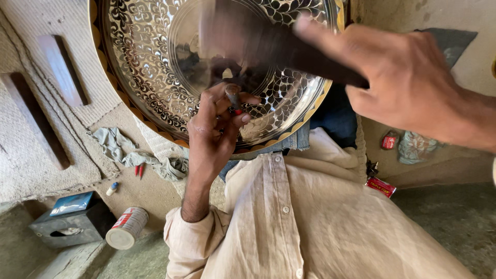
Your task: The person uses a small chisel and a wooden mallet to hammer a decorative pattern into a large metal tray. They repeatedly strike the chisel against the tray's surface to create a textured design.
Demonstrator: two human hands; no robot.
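The engraved metal tray (155,67) rests on the lap, tin can (126,228) and box (72,219) lower left.

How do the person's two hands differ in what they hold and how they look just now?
The left hand pinches a small punch upright against the engraved metal tray; the right hand grips a dark mallet above it. The left hand looks sharp, while the right hand and its mallet are blurred. The left hand sits low at the tray's edge; the right is raised. Both are bare.

Light: soft daylight, even | glare on engraved tray (155,62) | motion blur: right hand (413,82), its hammer (268,41) | edges stretched
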